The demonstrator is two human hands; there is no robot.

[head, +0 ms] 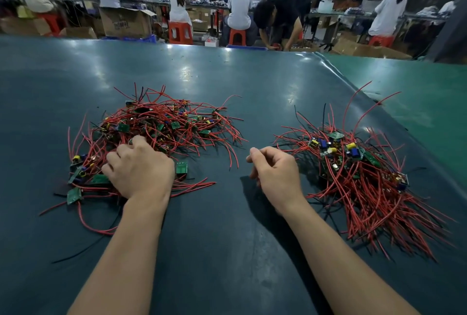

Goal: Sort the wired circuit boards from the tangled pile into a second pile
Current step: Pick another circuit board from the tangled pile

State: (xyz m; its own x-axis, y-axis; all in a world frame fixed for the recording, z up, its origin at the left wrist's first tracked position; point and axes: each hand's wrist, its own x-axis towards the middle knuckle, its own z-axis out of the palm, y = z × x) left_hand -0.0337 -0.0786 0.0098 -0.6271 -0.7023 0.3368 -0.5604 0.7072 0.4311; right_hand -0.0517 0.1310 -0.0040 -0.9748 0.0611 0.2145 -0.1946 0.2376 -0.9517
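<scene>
Left hand (140, 168), lower left of centre: fingers curled down into tangled pile of small green circuit boards with red and black wires (161, 125); whether they grip a board, cannot tell. Right hand (274, 170), centre: fingers loosely curled, holding nothing, hovering over dark green table mat (227, 239). Advice: pinch one board, lift slowly, shake wires free. Sorted second pile of wired boards (353, 170) at right. Snag risk: interlocked wires dragging neighbours. Workers on red stools (180, 33) along upper frame.

The left hand's (140, 167) fingertips are buried in the tangled pile (156, 135); whether they grip anything cannot be told.
</scene>
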